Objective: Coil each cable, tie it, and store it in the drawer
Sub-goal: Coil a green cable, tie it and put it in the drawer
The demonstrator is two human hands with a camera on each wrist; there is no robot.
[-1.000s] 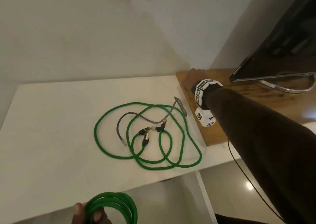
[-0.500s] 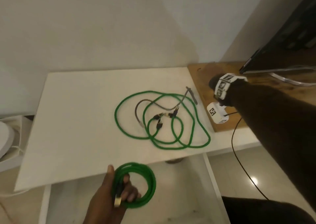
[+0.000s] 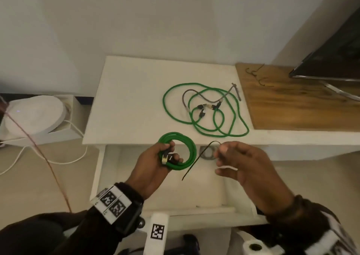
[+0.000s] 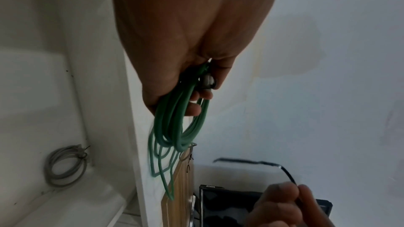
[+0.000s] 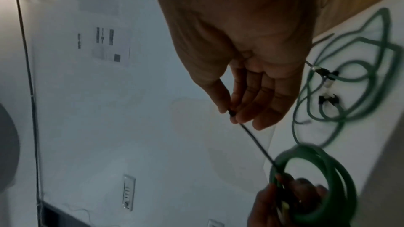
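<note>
Over the open drawer [image 3: 109, 176], the left hand [image 3: 153, 167] is gripping a coiled green cable [image 3: 191, 149], fingers curled round the bundled loops and the plug ends at the near side of the coil. The right hand [image 3: 243, 163] is pinching one end of a thin black tie [image 3: 196, 159] between thumb and fingertips; the remaining fingers are lying loosely extended. The tie is slanting down and left from the pinch, its free end hanging just beside the coil; in the right wrist view it is running toward the coil's rim, though contact cannot be told through the blur. On the white tabletop [image 3: 126, 99] a loose green cable [image 3: 235, 106] is sprawling in wide loops, with a grey cable [image 3: 206, 97] lying across it, well apart from both hands. More ties [image 3: 255, 73] are lying on the wooden board [image 3: 292, 106] to the right. Inside the drawer, the left wrist view is showing a grey coiled cable [image 4: 63, 167], already tied, resting in the corner.
</note>
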